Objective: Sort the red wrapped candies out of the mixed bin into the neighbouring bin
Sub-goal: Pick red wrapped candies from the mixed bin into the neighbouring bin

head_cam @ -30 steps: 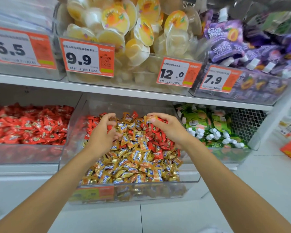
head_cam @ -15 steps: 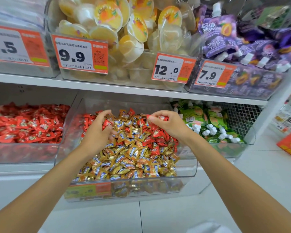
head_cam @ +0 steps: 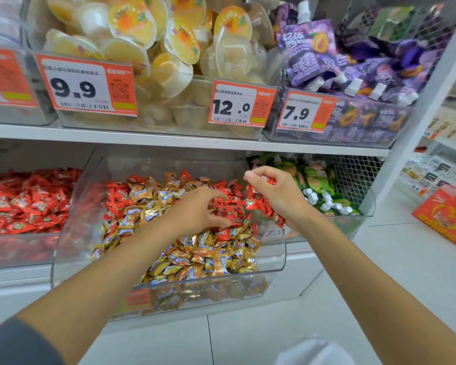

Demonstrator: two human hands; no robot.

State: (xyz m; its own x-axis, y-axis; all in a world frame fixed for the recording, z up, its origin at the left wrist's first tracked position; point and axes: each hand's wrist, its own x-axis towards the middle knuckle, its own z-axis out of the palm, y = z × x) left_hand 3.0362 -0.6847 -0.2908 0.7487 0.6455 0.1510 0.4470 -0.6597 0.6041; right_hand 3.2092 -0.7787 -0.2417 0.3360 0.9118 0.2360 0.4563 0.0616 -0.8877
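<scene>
The clear mixed bin in the middle of the lower shelf holds gold wrapped candies in front and red wrapped candies at its back and right. The neighbouring bin on the left is full of red candies. My right hand is raised over the bin's right rear corner and grips a bunch of red candies. My left hand reaches across the pile. Its thumb and fingers are spread in a curve over the red candies and touch them.
Above, a white shelf carries a bin of jelly cups and one of purple pouches, with orange price tags on the fronts. A bin of green pouches stands right of the mixed bin. A red box lies further right.
My left hand has moved from the left side of the pile across to the red candies on the right. My right hand has lifted slightly, with more red candies in it.
</scene>
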